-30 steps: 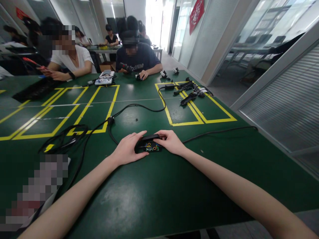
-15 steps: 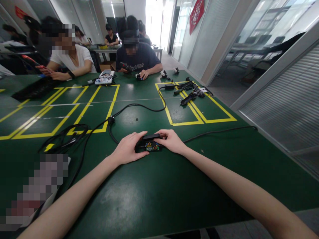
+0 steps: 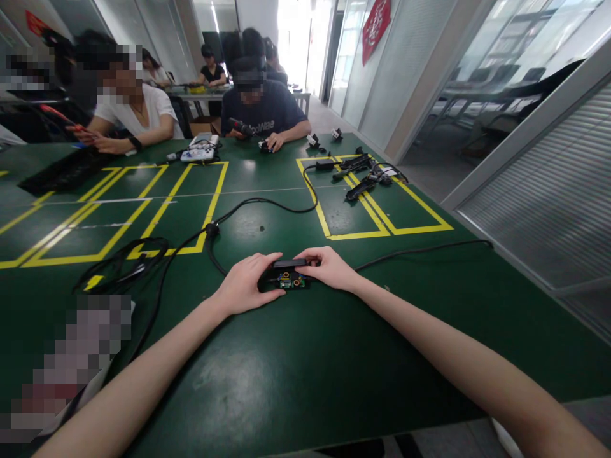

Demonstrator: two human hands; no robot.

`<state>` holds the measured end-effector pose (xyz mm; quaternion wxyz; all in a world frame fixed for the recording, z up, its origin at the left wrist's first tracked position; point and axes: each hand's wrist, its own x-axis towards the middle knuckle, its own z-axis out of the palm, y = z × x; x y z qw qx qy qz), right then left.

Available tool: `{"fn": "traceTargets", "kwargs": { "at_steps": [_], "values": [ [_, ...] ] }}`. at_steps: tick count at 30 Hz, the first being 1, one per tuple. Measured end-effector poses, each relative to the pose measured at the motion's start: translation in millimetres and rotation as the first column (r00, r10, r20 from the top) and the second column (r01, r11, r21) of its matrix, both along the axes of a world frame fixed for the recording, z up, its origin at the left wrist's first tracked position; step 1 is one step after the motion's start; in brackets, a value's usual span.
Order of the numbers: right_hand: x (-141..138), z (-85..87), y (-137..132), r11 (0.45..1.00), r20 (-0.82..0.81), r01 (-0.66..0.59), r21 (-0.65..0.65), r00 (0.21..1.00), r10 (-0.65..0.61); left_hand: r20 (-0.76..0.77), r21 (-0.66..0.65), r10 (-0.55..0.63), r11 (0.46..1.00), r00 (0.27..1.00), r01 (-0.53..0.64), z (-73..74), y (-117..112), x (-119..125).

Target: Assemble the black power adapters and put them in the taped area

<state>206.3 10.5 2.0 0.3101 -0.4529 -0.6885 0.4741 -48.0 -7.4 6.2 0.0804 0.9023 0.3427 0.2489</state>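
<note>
Pixelated by your left forearm, an item (image 3: 76,362) lies on the green table (image 3: 344,375), with coiled cables (image 3: 125,270) just beyond. A plug (image 3: 212,231) sits past your left hand (image 3: 244,284), and a cord (image 3: 414,251) runs off beyond your right hand (image 3: 328,271). Farther out, black parts (image 3: 360,189) lie across yellow tape (image 3: 360,236); two people sit at the far edge.

The board (image 3: 292,282), green with two copper-coloured rings, rests on the table between your hands. The black cover (image 3: 289,263) stands tilted along its far side. Your right finger and thumb pinch the cover's right end; your left thumb and fingers are parted around the left.

Your left hand hides that end, so you cannot tell whether it grips.
</note>
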Motion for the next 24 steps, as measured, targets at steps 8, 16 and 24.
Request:
{"fn": "traceTargets", "kwargs": {
  "at_steps": [8, 16, 24],
  "values": [
    [11, 13.0, 5, 0.987, 0.042, -0.154, -0.036, 0.987, 0.155, 0.008, -0.024, -0.002, 1.000, 1.000, 0.002, 1.3, -1, 0],
    [15, 11.3, 7, 0.982, 0.025, -0.187, -0.024, 0.982, 0.187, 0.008, -0.020, -0.012, 1.000, 1.000, 0.012, 0.7, -1, 0],
    [13, 14.1, 4, 0.976, 0.072, -0.211, 0.056, 0.976, 0.207, -0.020, -0.026, 0.001, 1.000, 1.000, -0.002, 0.1, -1, 0]
  ]
}}
